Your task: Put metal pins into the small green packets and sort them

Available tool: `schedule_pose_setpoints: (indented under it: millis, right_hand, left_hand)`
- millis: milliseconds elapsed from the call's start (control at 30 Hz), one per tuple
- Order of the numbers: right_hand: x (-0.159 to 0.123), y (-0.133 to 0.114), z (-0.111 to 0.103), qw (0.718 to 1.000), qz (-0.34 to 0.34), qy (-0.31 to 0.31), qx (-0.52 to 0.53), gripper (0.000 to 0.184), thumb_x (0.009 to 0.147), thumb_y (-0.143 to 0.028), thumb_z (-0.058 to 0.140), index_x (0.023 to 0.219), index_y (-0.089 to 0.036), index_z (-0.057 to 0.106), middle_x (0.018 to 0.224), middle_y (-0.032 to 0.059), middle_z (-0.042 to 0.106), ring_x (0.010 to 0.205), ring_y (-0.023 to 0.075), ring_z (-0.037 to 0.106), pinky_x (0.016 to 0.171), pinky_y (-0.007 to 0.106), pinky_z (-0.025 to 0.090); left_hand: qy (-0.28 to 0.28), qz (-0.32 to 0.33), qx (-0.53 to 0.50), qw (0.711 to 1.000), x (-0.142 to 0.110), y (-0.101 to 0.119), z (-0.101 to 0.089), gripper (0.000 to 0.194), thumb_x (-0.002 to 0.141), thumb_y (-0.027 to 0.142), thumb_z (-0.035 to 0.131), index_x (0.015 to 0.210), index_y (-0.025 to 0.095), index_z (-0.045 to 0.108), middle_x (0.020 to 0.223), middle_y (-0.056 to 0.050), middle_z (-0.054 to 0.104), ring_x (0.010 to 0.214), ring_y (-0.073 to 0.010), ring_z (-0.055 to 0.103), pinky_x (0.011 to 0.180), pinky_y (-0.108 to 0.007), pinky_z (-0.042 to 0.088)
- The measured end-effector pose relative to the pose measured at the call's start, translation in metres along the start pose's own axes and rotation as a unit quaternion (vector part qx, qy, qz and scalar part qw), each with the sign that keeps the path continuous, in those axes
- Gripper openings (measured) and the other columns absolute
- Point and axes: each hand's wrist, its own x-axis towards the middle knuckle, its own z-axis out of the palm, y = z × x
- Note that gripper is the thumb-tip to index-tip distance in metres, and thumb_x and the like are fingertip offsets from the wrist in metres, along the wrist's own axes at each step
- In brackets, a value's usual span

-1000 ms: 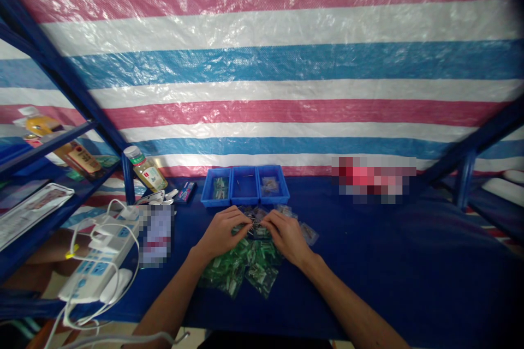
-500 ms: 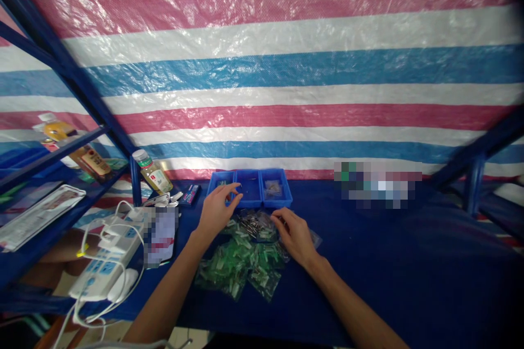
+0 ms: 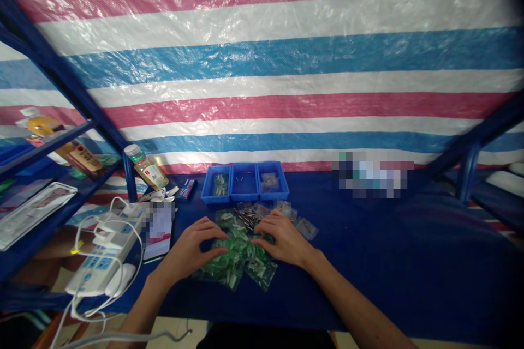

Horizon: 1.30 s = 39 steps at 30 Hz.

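Note:
My left hand (image 3: 192,248) is at the left side of a heap of small clear bags with green pieces (image 3: 235,262), thumb and fingers apart with nothing between them. Across the heap, my right hand (image 3: 284,237) curves over its right edge, thumb apart from the fingers. Whether its fingertips touch a bag is unclear. Dark metal pins (image 3: 247,218) lie loose behind the heap. Small clear bags with brownish contents (image 3: 306,228) lie behind and right of my right hand. Beyond stand three joined blue bins (image 3: 244,196): green bags left, a few pins middle, brownish bags right.
To the left are a power strip (image 3: 104,256) with tangled white cables, a phone (image 3: 159,234), a drink bottle (image 3: 146,168) and a small blue box (image 3: 186,189). Blue frame posts (image 3: 469,174) flank the blue table (image 3: 388,272). A striped sheet (image 3: 286,82) hangs behind.
My left hand has left the bins and come back toward me, down to the heap's left side. My right hand has shifted slightly left onto the bags. The camera view has tilted a little.

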Motion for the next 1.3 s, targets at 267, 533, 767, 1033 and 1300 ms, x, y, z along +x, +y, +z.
schedule_pose_setpoints:
  millis: [267, 533, 767, 1033, 1300]
  right_hand:
    - [-0.001, 0.004, 0.0, 1.0, -0.001, 0.011, -0.004, 0.016, 0.1, -0.035, 0.066, 0.094, -0.02, 0.067, 0.082, 0.0028, 0.073, 0.08, 0.0196, 0.067, 0.084, 0.036, 0.038]
    - [-0.002, 0.005, 0.003, 1.0, -0.003, 0.018, -0.007, 0.018, 0.101, -0.036, 0.063, 0.093, -0.02, 0.067, 0.081, 0.0029, 0.073, 0.079, 0.0191, 0.067, 0.083, 0.036, 0.039]
    - [0.0, 0.003, -0.003, 0.999, 0.005, 0.05, 0.006, 0.022, 0.106, -0.031, 0.054, 0.093, -0.02, 0.068, 0.087, 0.0055, 0.075, 0.08, 0.0197, 0.067, 0.082, 0.037, 0.039]
    - [-0.001, -0.005, -0.007, 0.992, 0.034, 0.109, 0.06, 0.02, 0.101, -0.04, 0.061, 0.104, -0.021, 0.066, 0.09, 0.0054, 0.071, 0.088, 0.0233, 0.063, 0.085, 0.039, 0.041]
    - [0.0, 0.004, 0.01, 0.988, 0.068, 0.128, 0.056, 0.024, 0.105, -0.03, 0.054, 0.085, -0.02, 0.063, 0.079, 0.0036, 0.067, 0.079, 0.0211, 0.062, 0.08, 0.036, 0.043]
  left_hand:
    - [0.022, 0.011, 0.119, 0.993, -0.02, 0.023, 0.027, 0.024, 0.085, 0.029, 0.08, 0.108, 0.03, 0.074, 0.105, -0.002, 0.071, 0.101, -0.022, 0.061, 0.096, -0.041, 0.042]
    - [0.075, 0.01, 0.116, 0.99, -0.006, 0.024, 0.051, 0.007, 0.091, 0.024, 0.073, 0.097, 0.028, 0.074, 0.1, -0.002, 0.07, 0.099, -0.0207, 0.06, 0.091, -0.039, 0.042]
    - [0.115, 0.012, 0.026, 0.993, 0.017, 0.03, 0.008, 0.009, 0.095, 0.028, 0.068, 0.092, 0.023, 0.075, 0.096, -0.004, 0.072, 0.094, -0.019, 0.062, 0.091, -0.035, 0.049]
    - [0.075, -0.023, -0.153, 0.985, 0.068, 0.021, -0.019, 0.023, 0.094, 0.037, 0.067, 0.088, 0.016, 0.073, 0.084, -0.003, 0.07, 0.074, -0.014, 0.062, 0.068, -0.024, 0.048]
    - [0.059, 0.018, -0.193, 0.979, 0.088, 0.01, 0.024, 0.021, 0.092, 0.037, 0.071, 0.093, 0.016, 0.073, 0.087, -0.005, 0.071, 0.076, -0.015, 0.062, 0.07, -0.025, 0.048]
